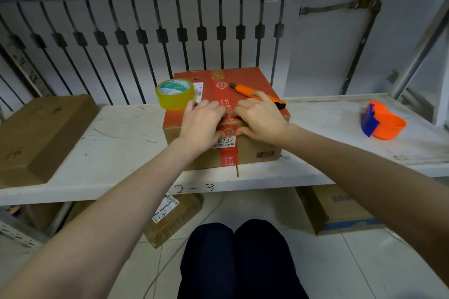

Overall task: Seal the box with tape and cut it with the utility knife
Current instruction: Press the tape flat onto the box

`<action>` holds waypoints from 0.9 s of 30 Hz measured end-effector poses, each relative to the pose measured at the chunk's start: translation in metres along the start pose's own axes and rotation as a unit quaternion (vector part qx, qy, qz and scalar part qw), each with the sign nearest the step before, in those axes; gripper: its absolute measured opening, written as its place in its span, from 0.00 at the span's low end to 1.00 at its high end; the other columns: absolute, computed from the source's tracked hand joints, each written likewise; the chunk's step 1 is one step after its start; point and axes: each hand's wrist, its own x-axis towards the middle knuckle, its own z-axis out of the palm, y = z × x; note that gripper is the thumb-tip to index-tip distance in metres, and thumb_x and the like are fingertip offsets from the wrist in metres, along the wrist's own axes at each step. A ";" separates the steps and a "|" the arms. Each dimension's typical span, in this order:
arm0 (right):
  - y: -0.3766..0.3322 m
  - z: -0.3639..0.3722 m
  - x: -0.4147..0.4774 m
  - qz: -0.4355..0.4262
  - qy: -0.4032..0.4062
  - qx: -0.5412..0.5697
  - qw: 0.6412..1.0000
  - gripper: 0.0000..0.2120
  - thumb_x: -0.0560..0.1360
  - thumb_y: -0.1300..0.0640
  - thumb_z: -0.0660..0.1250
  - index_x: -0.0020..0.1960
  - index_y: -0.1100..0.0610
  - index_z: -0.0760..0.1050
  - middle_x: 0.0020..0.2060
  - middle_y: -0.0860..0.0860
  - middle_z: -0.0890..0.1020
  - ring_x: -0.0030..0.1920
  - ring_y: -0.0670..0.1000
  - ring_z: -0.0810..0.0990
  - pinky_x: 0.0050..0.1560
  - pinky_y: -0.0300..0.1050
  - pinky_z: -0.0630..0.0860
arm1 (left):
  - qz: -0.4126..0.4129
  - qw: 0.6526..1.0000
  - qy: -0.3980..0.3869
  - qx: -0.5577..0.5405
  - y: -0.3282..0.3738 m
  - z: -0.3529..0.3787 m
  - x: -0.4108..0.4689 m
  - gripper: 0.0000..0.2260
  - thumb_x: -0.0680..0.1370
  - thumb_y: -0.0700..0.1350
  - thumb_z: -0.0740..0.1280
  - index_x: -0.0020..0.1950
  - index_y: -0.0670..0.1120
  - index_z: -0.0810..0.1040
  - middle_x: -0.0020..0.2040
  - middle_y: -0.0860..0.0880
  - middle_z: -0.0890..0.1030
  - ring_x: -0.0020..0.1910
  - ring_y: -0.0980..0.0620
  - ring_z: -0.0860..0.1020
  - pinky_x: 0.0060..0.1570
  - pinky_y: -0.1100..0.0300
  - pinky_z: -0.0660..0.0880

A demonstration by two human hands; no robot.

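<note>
A cardboard box [252,80] with a red printed top sits on the white shelf [116,143], with a strip of tape running down its middle. My left hand [201,124] and my right hand [260,119] lie flat over the box's near top edge, fingers apart, pressing on the tape seam. Neither hand holds anything. A yellow roll of tape [175,93] rests on the box's far left corner. An orange utility knife [257,94] lies on the box top, just behind my right hand's fingers.
A flat brown box [41,133] lies at the shelf's left end. An orange and blue tape dispenser [381,121] stands at the right. A radiator [145,39] is behind the shelf. More cardboard boxes [340,209] sit on the tiled floor below.
</note>
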 end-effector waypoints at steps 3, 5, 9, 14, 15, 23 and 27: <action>0.002 -0.001 0.002 0.015 -0.010 0.004 1.000 0.25 0.67 0.41 0.71 0.57 0.55 0.75 0.54 0.50 0.79 0.59 0.53 0.77 0.70 0.54 0.57 | -0.012 1.000 0.019 -0.009 -0.003 0.006 -0.007 0.17 0.69 0.50 0.72 0.55 0.48 0.74 0.54 0.49 0.77 0.57 0.47 0.73 0.58 0.51 0.64; -0.004 0.003 0.002 0.035 -0.008 0.029 0.999 0.31 0.66 0.37 0.70 0.62 0.54 0.73 0.60 0.50 0.77 0.63 0.52 0.74 0.71 0.55 0.54 | -0.028 0.999 0.029 -0.014 -0.002 0.009 -0.011 0.18 0.70 0.50 0.72 0.57 0.49 0.74 0.55 0.49 0.77 0.58 0.47 0.73 0.59 0.51 0.64; -0.015 0.013 0.005 0.058 0.001 0.062 0.996 0.29 0.71 0.37 0.65 0.66 0.53 0.72 0.62 0.49 0.77 0.65 0.51 0.73 0.73 0.54 0.51 | -0.071 0.996 0.041 -0.016 0.001 0.012 -0.011 0.26 0.71 0.51 0.71 0.68 0.47 0.69 0.62 0.48 0.77 0.62 0.47 0.73 0.60 0.51 0.65; -0.007 0.012 0.009 0.031 -0.010 0.070 0.997 0.25 0.73 0.39 0.64 0.65 0.52 0.74 0.60 0.49 0.80 0.63 0.51 0.74 0.73 0.53 0.52 | -0.070 0.997 -0.004 -0.011 0.002 0.013 -0.008 0.23 0.73 0.52 0.68 0.67 0.49 0.70 0.66 0.50 0.75 0.67 0.47 0.67 0.62 0.49 0.63; -0.005 0.009 0.011 0.025 -0.019 0.057 0.998 0.25 0.73 0.39 0.63 0.65 0.51 0.73 0.59 0.49 0.79 0.63 0.51 0.74 0.73 0.54 0.51 | -0.072 0.997 -0.012 -0.016 0.001 0.012 -0.006 0.22 0.73 0.53 0.69 0.64 0.49 0.70 0.65 0.50 0.76 0.67 0.47 0.67 0.62 0.49 0.63; -0.006 0.008 0.009 0.085 -0.083 -0.017 0.993 0.37 0.73 0.32 0.54 0.73 0.55 0.62 0.70 0.52 0.68 0.72 0.53 0.62 0.73 0.62 0.46 | -0.068 0.995 -0.071 -0.025 -0.007 0.005 0.007 0.29 0.70 0.58 0.71 0.67 0.49 0.67 0.65 0.49 0.73 0.68 0.46 0.65 0.64 0.47 0.64; -0.010 0.002 0.015 0.061 -0.108 -0.030 0.992 0.38 0.71 0.32 0.59 0.74 0.53 0.60 0.73 0.50 0.64 0.75 0.52 0.57 0.72 0.64 0.43 | -0.077 0.993 -0.084 -0.008 -0.007 0.004 0.008 0.33 0.69 0.60 0.71 0.70 0.51 0.67 0.67 0.48 0.69 0.68 0.46 0.63 0.65 0.46 0.64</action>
